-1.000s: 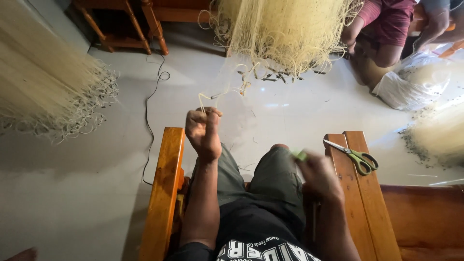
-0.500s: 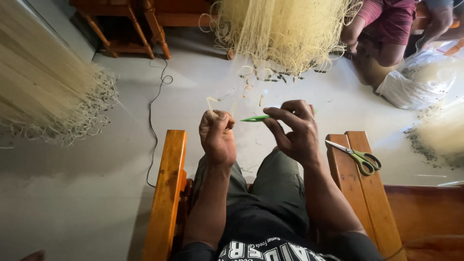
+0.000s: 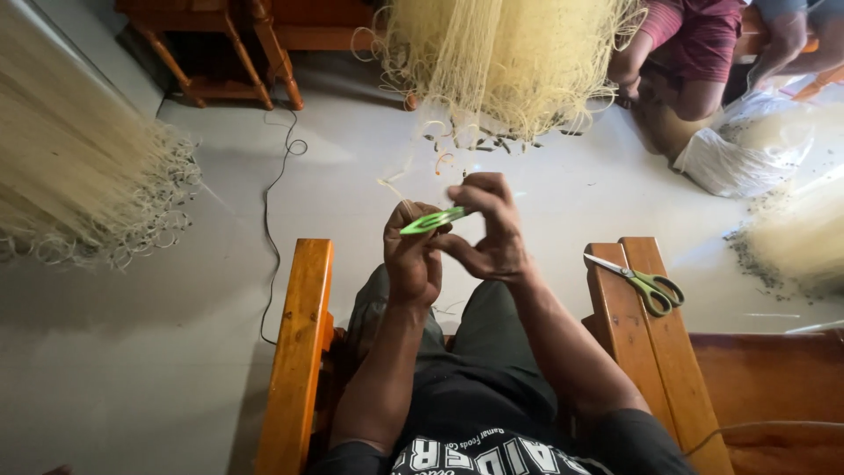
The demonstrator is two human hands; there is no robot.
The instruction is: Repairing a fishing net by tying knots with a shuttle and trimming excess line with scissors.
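Seated in a wooden chair and looking down, the person holds both hands together over the lap. The left hand (image 3: 411, 255) is closed in a loose fist around pale thread (image 3: 393, 189), whose ends stick up from the fist toward 11 o'clock. The right hand (image 3: 492, 233) pinches a flat green netting needle (image 3: 432, 220) between thumb and fingers; the needle lies nearly level, its tip pointing toward 9 o'clock and crossing just above the left knuckles, touching or almost touching them.

Judging from this, the step in hand is tying or mending a mesh: the needle is being led through or round the thread held in the fist. The next move looks to call for a steady left grip that keeps the thread taut while the right hand passes the needle across and draws it snug; the thread is fine and hard to see, so slack or a missed loop is the risk.

At 3 o'clock of the hands, green-handled scissors (image 3: 646, 283) lie on the chair's right armrest (image 3: 655, 352), well apart. The left armrest (image 3: 299, 343) is at 8 o'clock. At 12 o'clock a pale yellow fishing net (image 3: 510, 62) hangs bunched above the floor (image 3: 343, 185); another bundle of net (image 3: 79, 167) is at 9 o'clock. At 2 o'clock another person (image 3: 694, 53) sits beside a white sack (image 3: 738, 149)
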